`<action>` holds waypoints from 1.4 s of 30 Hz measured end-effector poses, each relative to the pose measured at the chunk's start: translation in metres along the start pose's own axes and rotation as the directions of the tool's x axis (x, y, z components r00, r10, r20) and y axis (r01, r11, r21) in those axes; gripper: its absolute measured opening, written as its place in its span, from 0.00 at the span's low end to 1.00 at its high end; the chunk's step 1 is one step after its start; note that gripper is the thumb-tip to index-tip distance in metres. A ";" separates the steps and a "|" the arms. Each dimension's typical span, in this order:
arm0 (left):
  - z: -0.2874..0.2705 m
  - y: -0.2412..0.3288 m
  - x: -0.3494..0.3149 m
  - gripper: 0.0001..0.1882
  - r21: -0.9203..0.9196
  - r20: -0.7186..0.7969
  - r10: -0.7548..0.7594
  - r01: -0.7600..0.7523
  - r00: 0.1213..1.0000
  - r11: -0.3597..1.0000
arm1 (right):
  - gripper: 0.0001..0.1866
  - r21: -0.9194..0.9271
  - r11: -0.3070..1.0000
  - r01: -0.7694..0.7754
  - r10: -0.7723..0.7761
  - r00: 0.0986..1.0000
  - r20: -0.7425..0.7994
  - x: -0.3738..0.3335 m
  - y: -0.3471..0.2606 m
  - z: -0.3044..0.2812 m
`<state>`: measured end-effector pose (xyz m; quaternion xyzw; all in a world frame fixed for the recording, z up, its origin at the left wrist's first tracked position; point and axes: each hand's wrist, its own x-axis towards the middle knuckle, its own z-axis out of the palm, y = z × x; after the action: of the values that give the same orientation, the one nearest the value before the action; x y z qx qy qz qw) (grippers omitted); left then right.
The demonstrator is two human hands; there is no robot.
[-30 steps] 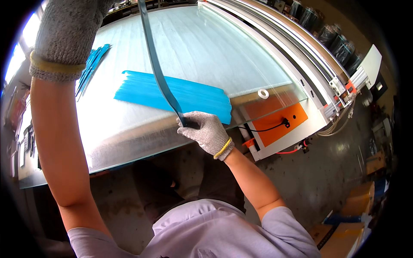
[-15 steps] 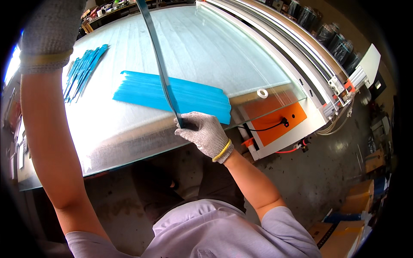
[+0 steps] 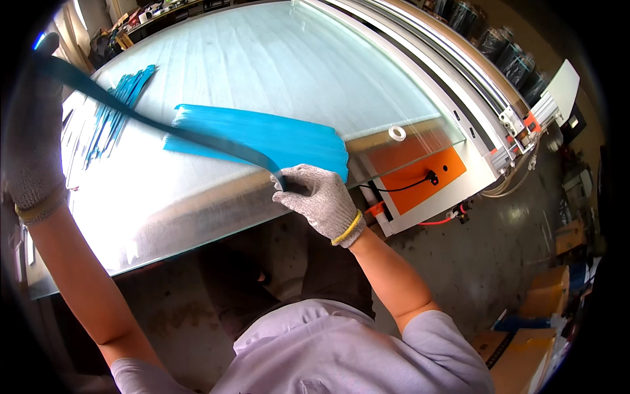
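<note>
A long, thin dark-blue strip [image 3: 190, 136] stretches slantwise between my two gloved hands, sagging a little. My left hand [image 3: 36, 131], raised at the far left in shadow, is closed on its far end; the fingertips are dim there. My right hand [image 3: 318, 197] pinches the near end between thumb and fingers, just above the glass's front edge. Beneath the strip, a flat row of bright blue strips [image 3: 262, 141] lies side by side on the glass sheet [image 3: 216, 56]. A looser bunch of blue strips [image 3: 121, 108] rests further left on the glass.
A white ring [image 3: 397, 133] lies on the glass at right. Beyond it runs a machine rail [image 3: 420, 65], with an orange panel [image 3: 426, 184] and black cable below the glass corner. Cardboard boxes [image 3: 525, 354] stand on the floor at lower right. Wrapped rolls [image 3: 515, 65] line the back right.
My left hand has swung down and to the left, turning the strip from steep to slanting left. My right hand has barely shifted and still grips the near end.
</note>
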<state>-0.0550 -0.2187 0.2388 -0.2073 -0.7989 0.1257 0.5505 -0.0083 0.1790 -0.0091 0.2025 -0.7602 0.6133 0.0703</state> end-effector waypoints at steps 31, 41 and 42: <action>0.072 0.291 -0.070 0.11 -0.735 0.655 0.467 0.645 0.594 0.210 | 0.15 -0.964 0.062 0.257 -0.351 0.910 0.221 -0.021 -0.019 -0.003; 0.040 0.309 -0.092 0.06 -0.684 0.623 0.122 0.462 0.773 0.564 | 0.28 -0.811 0.571 0.128 -0.455 0.872 -0.183 -0.037 -0.023 -0.010; 0.033 0.310 -0.089 0.07 -0.674 0.599 0.115 0.421 0.793 0.607 | 0.29 -0.690 0.720 0.074 -0.395 0.861 -0.319 -0.046 -0.020 -0.009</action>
<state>0.0013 0.0139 0.0195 -0.3016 -0.9157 -0.2270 0.1379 0.0405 0.1949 -0.0048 0.1164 -0.8557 0.3219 0.3880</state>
